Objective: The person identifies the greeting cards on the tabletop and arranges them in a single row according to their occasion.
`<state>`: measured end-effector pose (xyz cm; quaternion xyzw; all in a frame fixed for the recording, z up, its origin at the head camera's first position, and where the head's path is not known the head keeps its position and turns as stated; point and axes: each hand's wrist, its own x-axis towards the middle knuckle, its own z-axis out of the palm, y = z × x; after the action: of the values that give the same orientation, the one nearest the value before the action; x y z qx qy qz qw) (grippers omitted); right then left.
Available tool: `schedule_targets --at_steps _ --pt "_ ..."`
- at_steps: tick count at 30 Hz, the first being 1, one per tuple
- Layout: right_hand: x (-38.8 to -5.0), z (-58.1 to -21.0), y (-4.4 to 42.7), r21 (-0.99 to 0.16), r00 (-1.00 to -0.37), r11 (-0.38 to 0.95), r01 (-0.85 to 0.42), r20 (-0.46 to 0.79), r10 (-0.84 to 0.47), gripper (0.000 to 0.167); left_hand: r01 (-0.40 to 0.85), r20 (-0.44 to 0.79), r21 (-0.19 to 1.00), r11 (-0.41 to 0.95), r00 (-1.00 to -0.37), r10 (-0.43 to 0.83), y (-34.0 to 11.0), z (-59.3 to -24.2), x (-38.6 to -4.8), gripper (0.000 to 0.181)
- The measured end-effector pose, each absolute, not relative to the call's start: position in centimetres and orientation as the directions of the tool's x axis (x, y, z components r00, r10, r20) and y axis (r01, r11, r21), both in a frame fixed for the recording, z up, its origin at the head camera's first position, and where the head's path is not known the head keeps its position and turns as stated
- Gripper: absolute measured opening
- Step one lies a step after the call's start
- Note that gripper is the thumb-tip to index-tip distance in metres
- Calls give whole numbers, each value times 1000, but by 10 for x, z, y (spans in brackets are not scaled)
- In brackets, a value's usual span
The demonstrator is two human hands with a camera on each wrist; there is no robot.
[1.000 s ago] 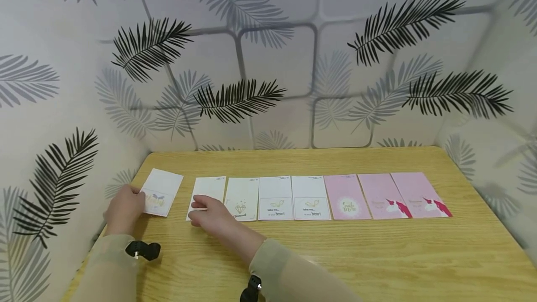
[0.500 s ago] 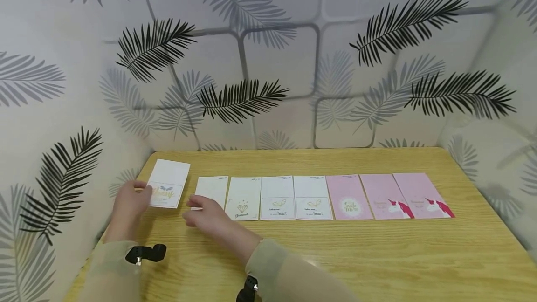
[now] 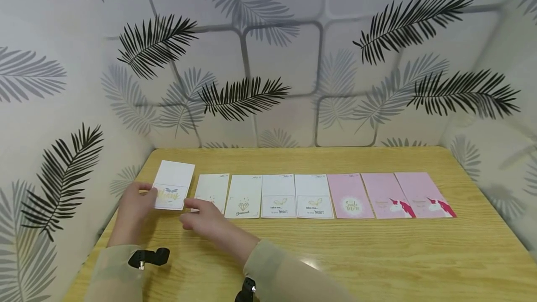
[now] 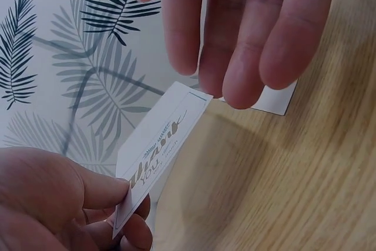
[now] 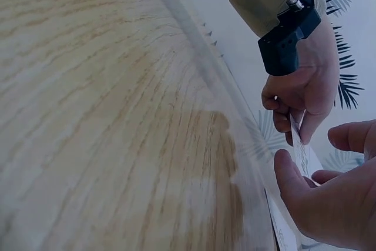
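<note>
My left hand point(image 3: 135, 206) pinches a white card point(image 3: 173, 176) by its left edge, between thumb and fingers. Gold "thank you" lettering shows on the card in the left wrist view, where it is held tilted above the tabletop. Beside its lower right corner hovers my right hand point(image 3: 209, 220), fingers loosely extended and nothing held; whether a fingertip touches the card I cannot tell. Part of a cream card point(image 3: 213, 185) is hidden behind the right hand. To its right lies another cream card point(image 3: 243, 190) with a gold diamond.
Along the wooden table point(image 3: 335, 255) the row continues with two white "heart" cards point(image 3: 278, 185), a pink "smile more" card point(image 3: 345, 185) and two pink unicorn cards point(image 3: 379, 188). A leaf-patterned wall point(image 3: 285, 59) stands behind. Each wrist wears a black camera point(image 3: 148, 256).
My left hand has moved right with the thank-you card, which is now straighter and closer to the row. The right hand has shifted slightly left, and the two hands are closer together.
</note>
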<state>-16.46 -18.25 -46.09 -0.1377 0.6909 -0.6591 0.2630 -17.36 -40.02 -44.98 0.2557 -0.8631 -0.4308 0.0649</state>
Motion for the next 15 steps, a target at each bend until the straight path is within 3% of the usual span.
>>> schedule_targets --at_steps 15 --pt "-158 -466 -182 -980 -820 109 165 -198 -537 59 -367 -123 721 588 -902 -413 -406 -465 -169 48"
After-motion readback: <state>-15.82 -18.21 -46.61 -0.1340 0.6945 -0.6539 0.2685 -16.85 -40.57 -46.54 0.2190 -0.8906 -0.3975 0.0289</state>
